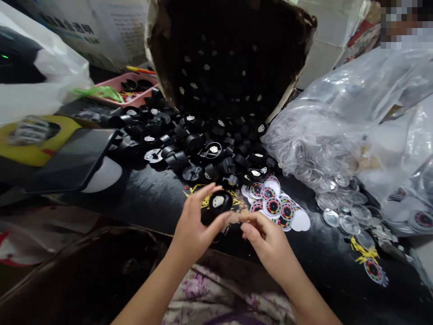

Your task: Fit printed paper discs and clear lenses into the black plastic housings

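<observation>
The left hand (192,225) clamps its fingers on a black round part (219,204) just above the table (152,198), the right hand (267,237) beside it with fingers pinched together, while a tipped cardboard box (304,40) spills more black parts (203,149), a clear bag (355,90) holds transparent discs (314,158), and writing on the poster (115,27) is unreadably blurred.

Small assembly workshop, hand piecework station. A tipped cardboard box (154,49) spills a heap of identical black plastic parts (194,142) across a dark, scuffed surface (152,198). To the right, a clear plastic bag (338,104) holds many transparent round covers (358,212), some lying loose, beside a fan of printed round discs (273,206). A pink tray (117,83) holds further parts. Cartons (324,40) and a white bag (40,76) crowd the back: bulk components, sorted by kind.
</observation>
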The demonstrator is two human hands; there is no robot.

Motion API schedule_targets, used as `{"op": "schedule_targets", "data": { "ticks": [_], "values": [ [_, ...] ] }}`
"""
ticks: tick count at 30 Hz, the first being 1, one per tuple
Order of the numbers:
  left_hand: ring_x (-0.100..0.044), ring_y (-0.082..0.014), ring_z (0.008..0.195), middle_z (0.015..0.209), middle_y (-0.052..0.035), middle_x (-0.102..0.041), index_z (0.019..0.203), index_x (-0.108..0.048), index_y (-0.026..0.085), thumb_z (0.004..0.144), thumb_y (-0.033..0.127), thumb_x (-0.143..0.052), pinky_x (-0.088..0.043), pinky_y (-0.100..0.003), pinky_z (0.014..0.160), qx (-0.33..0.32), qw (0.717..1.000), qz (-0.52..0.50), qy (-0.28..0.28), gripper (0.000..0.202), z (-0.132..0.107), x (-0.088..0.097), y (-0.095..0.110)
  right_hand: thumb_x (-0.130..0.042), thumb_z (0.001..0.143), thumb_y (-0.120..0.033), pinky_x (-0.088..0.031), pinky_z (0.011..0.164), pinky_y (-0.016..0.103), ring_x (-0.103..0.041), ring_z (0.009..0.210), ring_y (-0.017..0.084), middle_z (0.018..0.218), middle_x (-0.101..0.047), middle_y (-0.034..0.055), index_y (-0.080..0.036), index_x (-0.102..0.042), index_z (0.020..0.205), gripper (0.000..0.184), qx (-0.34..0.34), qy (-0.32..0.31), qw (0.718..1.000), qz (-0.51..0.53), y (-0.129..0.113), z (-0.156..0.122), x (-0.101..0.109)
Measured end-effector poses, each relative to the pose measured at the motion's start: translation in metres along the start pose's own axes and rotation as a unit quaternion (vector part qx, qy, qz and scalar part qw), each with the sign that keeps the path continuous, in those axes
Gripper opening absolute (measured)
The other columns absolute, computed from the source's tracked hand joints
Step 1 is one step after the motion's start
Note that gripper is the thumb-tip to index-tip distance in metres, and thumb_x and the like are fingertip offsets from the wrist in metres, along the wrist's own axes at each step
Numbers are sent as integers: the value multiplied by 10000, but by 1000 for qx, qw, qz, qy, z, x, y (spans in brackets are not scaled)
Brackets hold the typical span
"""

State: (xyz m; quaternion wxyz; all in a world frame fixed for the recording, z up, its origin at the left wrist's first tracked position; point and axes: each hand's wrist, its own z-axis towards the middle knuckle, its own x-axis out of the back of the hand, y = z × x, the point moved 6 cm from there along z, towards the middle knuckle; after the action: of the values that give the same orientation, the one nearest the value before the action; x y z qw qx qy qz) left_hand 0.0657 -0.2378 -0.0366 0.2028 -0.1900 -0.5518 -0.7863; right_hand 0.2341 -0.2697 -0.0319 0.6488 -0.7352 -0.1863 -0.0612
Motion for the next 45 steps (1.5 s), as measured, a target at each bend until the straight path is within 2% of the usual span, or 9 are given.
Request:
{"op": "schedule_targets", "data": {
  "ticks": [4, 8, 12, 17, 22, 25, 36, 40, 45],
  "values": [
    [-447, -221, 1355, 1430, 0, -547, 1373, -482, 376, 828, 276, -692, -312, -347, 1139, 83, 971, -204, -96, 593, -36, -16, 7, -548, 912, -438, -435, 650, 235, -561, 713, 128, 786, -606, -5, -187, -583, 875, 256, -4, 1, 997, 78, -1, 0, 0],
    [-474, -274, 1335, 1416, -21, -567, 1256, -620, 317, 797, 364, -718, -438, -353, 1061, 328, 839, -425, -92, 472, -62, -43, -8, -618, 876, -420, -382, 570, 214, -506, 626, 102, 721, -580, -32, -184, -604, 842, 239, -23, -35, 998, 47, 2, -8, 6],
    [-630, -300, 1156, 1272, -89, -672, 1145, -672, 219, 790, 356, -728, -552, -357, 919, 450, 705, -535, -121, 385, -75, -62, -3, -649, 876, -355, -449, 762, 307, -588, 854, 183, 935, -644, 41, -190, -662, 1029, 226, 14, 51, 982, -179, 6, -1, 47],
    [-691, -256, 1052, 1240, -82, -692, 1199, -611, 249, 834, 308, -689, -572, -319, 859, 474, 645, -590, -104, 377, -76, -62, 5, -674, 818, -210, -413, 907, 459, -554, 1031, 275, 1083, -596, 106, -165, -631, 1066, 256, 17, 166, 907, -386, 15, 16, 84],
    [-719, -213, 930, 1140, -107, -732, 1150, -638, 231, 888, 474, -582, -579, -316, 814, 457, 632, -620, -85, 362, -68, -64, 7, -605, 852, -303, -479, 676, 286, -574, 717, 150, 793, -609, 7, -189, -591, 861, 115, -21, 129, 989, -64, 29, 12, 71],
    [-720, -197, 862, 1089, -94, -748, 1094, -685, 217, 883, 521, -565, -584, -305, 783, 458, 632, -619, -90, 390, -61, -68, 9, -609, 851, -337, -465, 567, 240, -550, 613, 114, 788, -617, -7, -202, -605, 989, 193, -45, 53, 994, 78, 27, 5, 51],
    [-607, -213, 1187, 1302, -23, -656, 1164, -686, 283, 879, 391, -635, -532, -303, 962, 386, 722, -571, -59, 309, -61, -77, 20, -584, 881, -213, -483, 730, 263, -602, 772, 135, 853, -652, 6, -203, -598, 869, 21, 65, 137, 985, -77, -19, -6, 32],
    [-499, -241, 1313, 1399, -1, -582, 1216, -663, 310, 876, 408, -630, -473, -343, 1049, 351, 785, -505, -76, 355, -63, -75, 14, -594, 873, -262, -491, 621, 257, -601, 691, 136, 778, -612, -1, -202, -539, 816, 99, 17, 108, 993, -53, -11, -4, 28],
    [-561, -269, 1248, 1339, -35, -629, 1187, -685, 283, 863, 408, -640, -513, -396, 1004, 337, 785, -512, -92, 350, -62, -75, 10, -613, 851, -343, -487, 502, 230, -596, 524, 107, 694, -579, -36, -207, -499, 801, 184, -48, 90, 992, 79, 5, -3, 28]
  ]
}}
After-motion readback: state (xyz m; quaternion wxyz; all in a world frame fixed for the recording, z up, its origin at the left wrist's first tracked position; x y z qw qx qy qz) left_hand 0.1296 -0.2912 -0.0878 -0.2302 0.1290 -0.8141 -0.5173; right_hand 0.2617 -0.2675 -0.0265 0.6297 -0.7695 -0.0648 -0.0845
